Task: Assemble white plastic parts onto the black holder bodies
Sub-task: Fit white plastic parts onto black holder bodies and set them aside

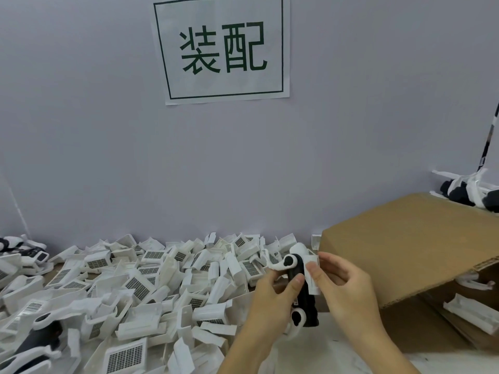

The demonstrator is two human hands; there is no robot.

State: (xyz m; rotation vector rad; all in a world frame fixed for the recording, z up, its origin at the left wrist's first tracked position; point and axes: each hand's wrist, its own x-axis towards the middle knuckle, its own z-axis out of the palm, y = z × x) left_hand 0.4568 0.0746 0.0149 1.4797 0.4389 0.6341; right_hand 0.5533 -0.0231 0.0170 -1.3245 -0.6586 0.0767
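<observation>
My left hand grips a black holder body upright above the table, thumb across its front. White curved clips sit at its top and bottom. My right hand pinches a white plastic part flat against the right side of the holder body. A big heap of loose white plastic parts covers the table to the left.
An open cardboard box stands at the right, its flap up, with white parts inside. Finished black-and-white holders lie beyond it and at the lower left. A paper sign hangs on the grey wall.
</observation>
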